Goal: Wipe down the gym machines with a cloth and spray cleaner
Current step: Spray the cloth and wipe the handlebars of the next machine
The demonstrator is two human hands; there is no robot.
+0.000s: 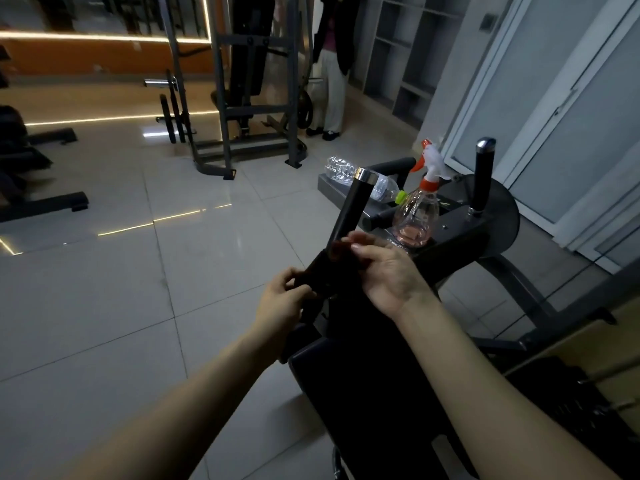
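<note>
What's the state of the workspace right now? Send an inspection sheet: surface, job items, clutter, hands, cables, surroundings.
Surface: dark machine platform, over a glossy tiled floor.
Job's things: dark cloth held at the lower part of the chrome-capped handle; spray bottle upright on the platform, a little pink liquid inside.
Clutter: crushed plastic bottle lying on the machine behind the handle.
Hands: left hand and right hand both grip the cloth.
Cables: nothing clearly seen.
Surroundings: weight rack; standing person beside grey shelving.
</note>
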